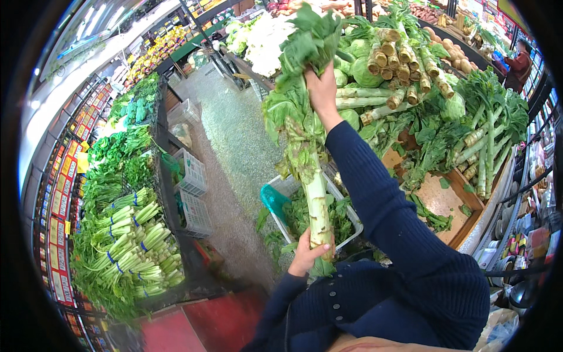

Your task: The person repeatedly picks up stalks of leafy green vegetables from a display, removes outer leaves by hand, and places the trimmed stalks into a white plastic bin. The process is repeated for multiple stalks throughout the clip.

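A thick stalk of celtuce (stem lettuce) (316, 193) is held lengthwise in front of me, its leafy top pointing away. My left hand (305, 255) grips the pale base of the stem. Farther up, my right hand (322, 90) is closed around the stalk just below the green leaves. Some leaves along the middle are yellowed and brown. Under the stalk stands a white plastic crate (358, 222) holding loose green leaves, with a teal bag or net (272, 202) over its left side. A pile of celtuce stems (391, 61) with cut ends towards me lies beyond my right arm.
Round green cabbages (366, 72) and more leafy stalks (488, 132) lie on the display at right, beside a wooden bin edge (466, 193). Bundled celery (132, 246) fills the left shelf. Grey crates (193, 211) stand beneath it. A person (519, 66) in dark red is far right.
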Motion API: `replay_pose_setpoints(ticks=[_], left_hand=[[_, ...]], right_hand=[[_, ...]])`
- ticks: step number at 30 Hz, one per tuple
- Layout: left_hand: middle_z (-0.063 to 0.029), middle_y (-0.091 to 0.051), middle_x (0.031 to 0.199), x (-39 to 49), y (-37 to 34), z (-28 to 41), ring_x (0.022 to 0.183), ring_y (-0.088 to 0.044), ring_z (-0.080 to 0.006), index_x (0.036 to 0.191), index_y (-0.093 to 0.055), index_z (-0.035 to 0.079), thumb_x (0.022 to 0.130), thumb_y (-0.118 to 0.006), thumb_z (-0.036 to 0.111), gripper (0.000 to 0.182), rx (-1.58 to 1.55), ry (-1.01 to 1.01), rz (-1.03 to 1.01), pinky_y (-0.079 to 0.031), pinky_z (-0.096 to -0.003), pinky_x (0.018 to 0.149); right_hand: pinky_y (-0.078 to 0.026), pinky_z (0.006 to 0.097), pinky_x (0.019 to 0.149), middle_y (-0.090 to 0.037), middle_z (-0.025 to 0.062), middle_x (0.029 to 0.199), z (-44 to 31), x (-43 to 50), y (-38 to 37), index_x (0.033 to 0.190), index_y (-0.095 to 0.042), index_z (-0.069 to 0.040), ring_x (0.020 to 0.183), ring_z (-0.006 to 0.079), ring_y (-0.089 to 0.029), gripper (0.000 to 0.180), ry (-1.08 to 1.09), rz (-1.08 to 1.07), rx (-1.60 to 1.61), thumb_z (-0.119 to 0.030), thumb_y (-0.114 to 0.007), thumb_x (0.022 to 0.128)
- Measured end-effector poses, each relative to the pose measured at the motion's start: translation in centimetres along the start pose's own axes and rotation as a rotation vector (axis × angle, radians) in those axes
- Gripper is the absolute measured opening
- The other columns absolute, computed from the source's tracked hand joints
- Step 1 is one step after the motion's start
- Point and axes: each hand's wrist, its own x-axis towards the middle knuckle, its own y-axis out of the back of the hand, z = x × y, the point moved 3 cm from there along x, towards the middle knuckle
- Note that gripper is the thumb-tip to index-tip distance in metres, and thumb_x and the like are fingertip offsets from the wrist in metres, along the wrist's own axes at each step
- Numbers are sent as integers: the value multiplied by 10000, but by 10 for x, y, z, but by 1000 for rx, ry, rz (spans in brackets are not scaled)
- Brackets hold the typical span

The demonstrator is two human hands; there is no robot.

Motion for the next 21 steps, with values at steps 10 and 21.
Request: replay_pose_setpoints(ticks=[10,21], left_hand=[[-106,-500,797,17,41,69,587,-554,-187,1113,-442,16,749,-624,336,518,-302,-211,1,-511,-303,473],[-107,-483,728,-6,37,41,511,-526,-203,1106,-414,9,708,-695,313,574,-982,50,-748,-503,-323,445]], right_hand=[[-457,364,870,-584,183,1085,-26,-213,52,1154,-502,13,1010,280,-579,445,-384,-563,-101,-121,-670,766],[-415,346,938,-509,202,1194,-11,-44,-58,1311,-333,77,1055,263,-531,770,-608,-392,493,-215,-752,736]])
